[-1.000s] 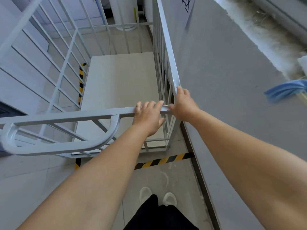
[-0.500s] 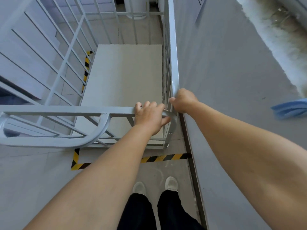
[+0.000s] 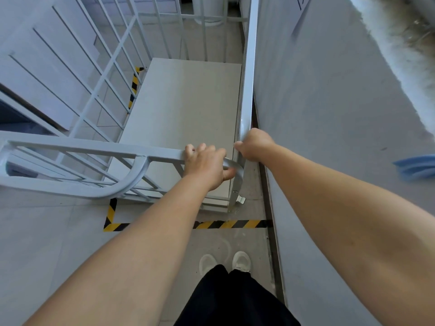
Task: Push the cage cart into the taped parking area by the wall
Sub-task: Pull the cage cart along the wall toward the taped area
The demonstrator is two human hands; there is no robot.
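Note:
The white metal cage cart (image 3: 183,109) stands in front of me, its flat grey deck ringed by barred sides. My left hand (image 3: 207,164) is closed over the near top rail at its right corner. My right hand (image 3: 253,144) grips the top rail of the cart's right side, close to the grey wall (image 3: 329,114). Black-and-yellow floor tape (image 3: 226,224) marks the parking area. Its near strip lies just behind the cart's near edge, and a left strip shows through the bars.
My two white shoes (image 3: 224,262) stand on the grey floor behind the tape line. A dark skirting strip runs along the wall's foot. A blue object (image 3: 414,167) hangs at the right edge. A white cylinder (image 3: 208,10) stands beyond the cart's far end.
The cart has rolled forward, so the near tape strip now lies wholly clear behind its base. My feet have stepped closer. Both hands keep their grips.

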